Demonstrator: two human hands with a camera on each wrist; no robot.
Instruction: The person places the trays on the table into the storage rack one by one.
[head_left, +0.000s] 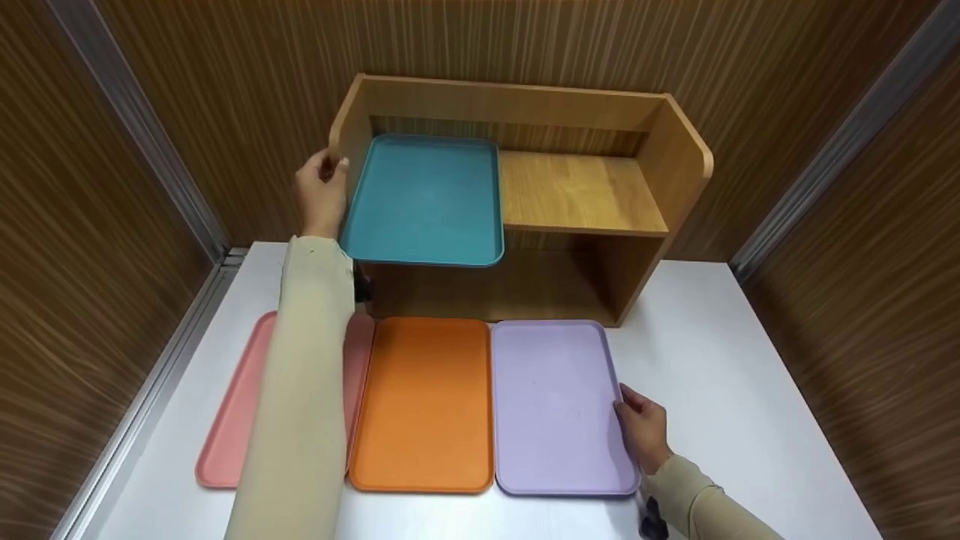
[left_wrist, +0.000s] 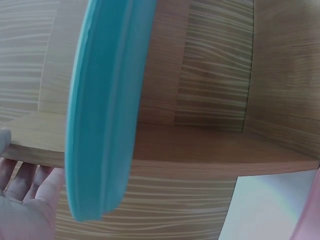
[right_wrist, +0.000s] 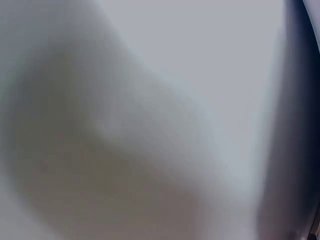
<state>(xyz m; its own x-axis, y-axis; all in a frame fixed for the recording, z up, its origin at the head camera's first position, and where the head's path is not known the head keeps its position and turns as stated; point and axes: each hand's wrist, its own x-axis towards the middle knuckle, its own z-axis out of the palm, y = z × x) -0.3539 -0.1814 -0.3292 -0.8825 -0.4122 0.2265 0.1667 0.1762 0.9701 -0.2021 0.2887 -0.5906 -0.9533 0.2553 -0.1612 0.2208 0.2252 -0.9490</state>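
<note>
My left hand (head_left: 322,193) grips the front edge of the left side panel (head_left: 349,124) of a wooden shelf unit (head_left: 581,191). In the left wrist view the thumb and fingers of that hand (left_wrist: 27,200) lie on opposite sides of the board. Beside it, a teal tray (head_left: 431,199) rests on the upper shelf and juts out past its front edge. My right hand (head_left: 645,427) pinches the right rim of a lilac tray (head_left: 559,409) on the white table. The right wrist view is mostly blurred and hides the fingers.
An orange tray (head_left: 424,405) lies left of the lilac one. Left of that is a pink tray (head_left: 240,412), partly covered by my left sleeve (head_left: 296,420). The white table (head_left: 705,352) is bounded by wood-grain walls (head_left: 862,285) at the back and sides.
</note>
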